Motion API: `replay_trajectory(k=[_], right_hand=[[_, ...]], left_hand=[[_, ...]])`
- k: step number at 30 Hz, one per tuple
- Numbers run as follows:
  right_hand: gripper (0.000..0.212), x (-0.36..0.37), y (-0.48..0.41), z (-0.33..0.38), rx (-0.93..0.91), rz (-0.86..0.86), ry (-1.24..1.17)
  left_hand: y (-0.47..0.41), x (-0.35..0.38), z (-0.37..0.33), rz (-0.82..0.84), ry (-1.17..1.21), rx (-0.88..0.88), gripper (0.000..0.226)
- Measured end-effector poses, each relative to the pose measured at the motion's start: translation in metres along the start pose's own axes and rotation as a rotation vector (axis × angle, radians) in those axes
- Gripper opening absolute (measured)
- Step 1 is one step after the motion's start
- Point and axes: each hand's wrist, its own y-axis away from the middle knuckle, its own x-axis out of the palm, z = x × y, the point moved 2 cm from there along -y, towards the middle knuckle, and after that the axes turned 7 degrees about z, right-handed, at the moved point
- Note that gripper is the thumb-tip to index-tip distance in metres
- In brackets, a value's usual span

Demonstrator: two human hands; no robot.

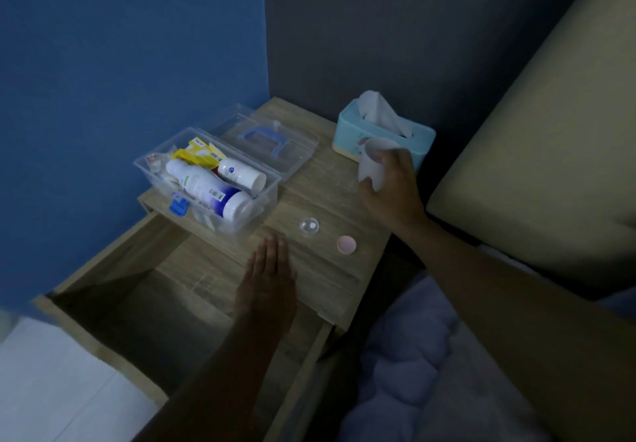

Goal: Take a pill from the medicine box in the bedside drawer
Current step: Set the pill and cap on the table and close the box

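Note:
A clear plastic medicine box stands open on the wooden bedside table, holding white bottles and yellow packets. Its clear lid with a blue handle lies flat behind it. A small clear cup with a white pill inside sits on the table near the front edge, and a pink round cap lies to its right. My left hand hovers flat, fingers together, over the table's front edge above the open drawer. My right hand grips a white cup at the table's right side.
A light blue tissue box stands at the back right of the table, just behind the white cup. A blue wall is on the left, a beige headboard on the right, and pale bedding lies at the lower right.

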Motion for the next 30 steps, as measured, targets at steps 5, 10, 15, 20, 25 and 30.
replay_trajectory(k=[5, 10, 15, 20, 25, 30], right_hand=[[0.081, -0.013, -0.045, -0.006, 0.242, 0.061, 0.242], [0.092, -0.006, -0.06, -0.014, 0.448, 0.122, 0.154], [0.096, -0.007, -0.067, -0.014, 0.451, 0.14, 0.089], [0.097, -0.014, -0.055, -0.004, 0.353, 0.181, 0.087], [0.095, -0.018, -0.037, 0.02, 0.21, 0.224, 0.037], [0.088, -0.013, -0.021, 0.035, 0.143, 0.301, 0.067]], left_hand=[[-0.003, 0.009, 0.003, -0.03, 0.016, 0.01, 0.062], [-0.006, 0.015, 0.004, -0.048, 0.049, 0.014, 0.062], [-0.005, 0.013, 0.004, -0.025, -0.013, 0.006, 0.063], [-0.003, 0.008, 0.0, 0.0, -0.052, 0.0, 0.061], [-0.003, 0.005, 0.0, 0.021, -0.037, -0.007, 0.061], [-0.004, 0.004, -0.001, 0.046, -0.019, -0.006, 0.063]])
